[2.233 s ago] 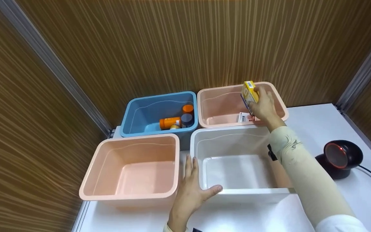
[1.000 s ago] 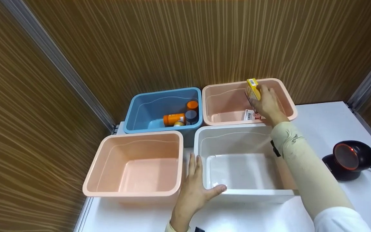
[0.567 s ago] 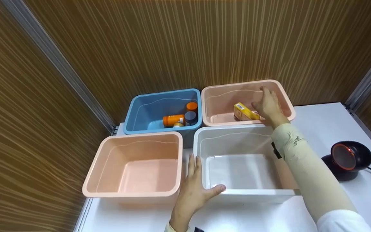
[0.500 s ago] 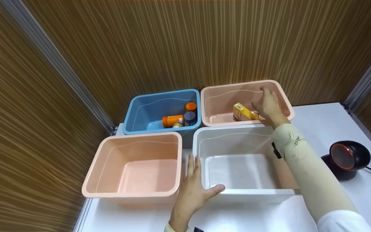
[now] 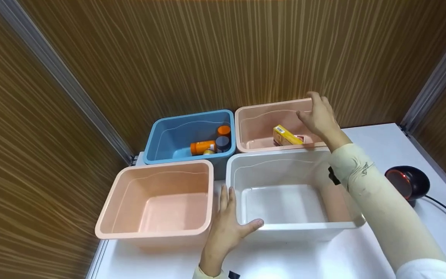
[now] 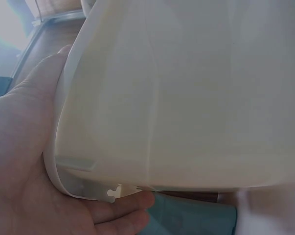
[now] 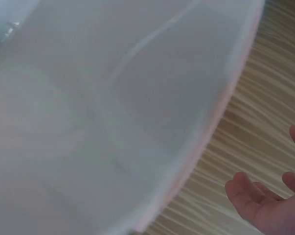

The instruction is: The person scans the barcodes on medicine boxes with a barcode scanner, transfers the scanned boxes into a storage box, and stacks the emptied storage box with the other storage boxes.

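Observation:
My left hand (image 5: 226,228) rests with spread, straight fingers against the near left corner of the white bin (image 5: 285,226). In the left wrist view, its palm and thumb lie along that bin's rim (image 6: 64,105). Above the right end of the far pink bin (image 5: 242,116) hovers my right hand (image 5: 319,118), fingers loosely spread and holding nothing. Inside that bin a yellow box (image 5: 287,136) lies tilted, partly covering a small white and red pack (image 5: 301,138). The right wrist view has the hand (image 7: 269,205) at its lower right, apart from the blurred bin wall.
A blue bin (image 5: 157,139) at the back left holds an orange bottle (image 5: 203,147) and several other capped containers. Nearer stands another pink bin (image 5: 103,217). A black scanner (image 5: 412,182) with a cable sits at the right. Wood-patterned panels (image 5: 207,50) enclose the table.
My right hand let go of the yellow box, which dropped into the far pink bin. The hand then rose a little, fingers spread. My left hand stayed at the white bin.

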Motion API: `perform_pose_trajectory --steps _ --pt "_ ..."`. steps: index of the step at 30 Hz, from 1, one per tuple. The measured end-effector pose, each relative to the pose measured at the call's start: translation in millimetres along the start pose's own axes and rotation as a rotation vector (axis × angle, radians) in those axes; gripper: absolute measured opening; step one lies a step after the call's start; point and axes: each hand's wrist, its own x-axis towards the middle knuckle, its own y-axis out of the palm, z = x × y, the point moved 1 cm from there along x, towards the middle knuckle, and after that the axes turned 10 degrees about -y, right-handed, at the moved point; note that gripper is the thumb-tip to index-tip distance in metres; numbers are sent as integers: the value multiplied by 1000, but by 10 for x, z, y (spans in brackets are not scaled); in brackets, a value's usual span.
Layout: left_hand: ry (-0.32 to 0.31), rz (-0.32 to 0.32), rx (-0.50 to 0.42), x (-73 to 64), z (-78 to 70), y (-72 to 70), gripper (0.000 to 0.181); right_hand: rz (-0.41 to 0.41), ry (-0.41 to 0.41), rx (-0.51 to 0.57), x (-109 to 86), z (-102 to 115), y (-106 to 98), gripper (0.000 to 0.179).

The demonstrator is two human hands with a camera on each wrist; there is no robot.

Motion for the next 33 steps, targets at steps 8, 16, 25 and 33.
perform_pose_trajectory --steps 8,16,25,33 --pt "26 -26 35 -5 26 5 128 -8 -99 -23 -189 330 -299 71" --pt "-21 -3 23 -1 28 12 128 -51 -179 -60 -627 426 -577 70" --pt "-16 17 16 1 -9 -5 127 -71 -235 -132 -1242 158 -586 68" --pt "39 10 29 2 0 -7 120 79 -144 -174 -1761 -190 -472 76"
